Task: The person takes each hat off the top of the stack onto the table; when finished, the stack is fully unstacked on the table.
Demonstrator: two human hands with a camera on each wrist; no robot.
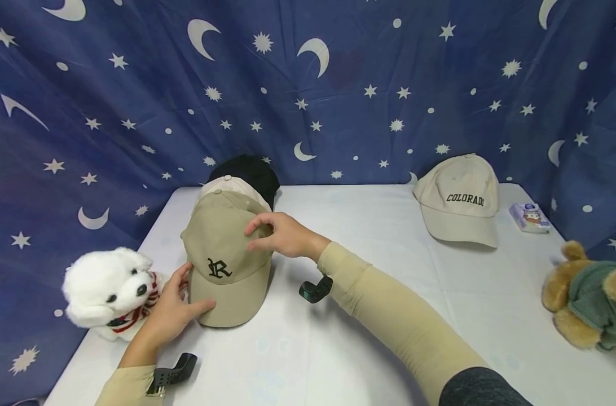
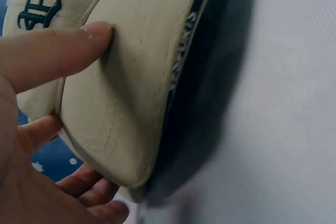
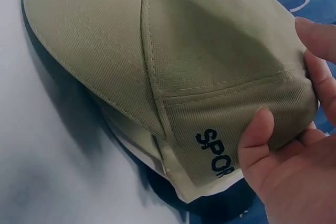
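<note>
A khaki baseball cap (image 1: 225,248) with a dark letter on its front sits foremost in a row of nested caps, brim toward me. Behind it show the crown of a cream cap (image 1: 232,183) and a black cap (image 1: 254,171). My left hand (image 1: 172,310) holds the khaki cap's brim at its left side, thumb on top and fingers at the edge. My right hand (image 1: 290,237) has its bent fingers round the right side of the crown. Close up, dark lettering (image 3: 214,153) shows on the cap's side next to those fingers.
A white plush dog (image 1: 105,287) sits close to my left hand. Farther right on the white table (image 1: 359,225) stand a cream COLORADO cap (image 1: 460,197), a small purple-and-white packet (image 1: 530,218) and a brown plush bear (image 1: 587,304). A blue star-patterned cloth (image 1: 348,73) hangs behind.
</note>
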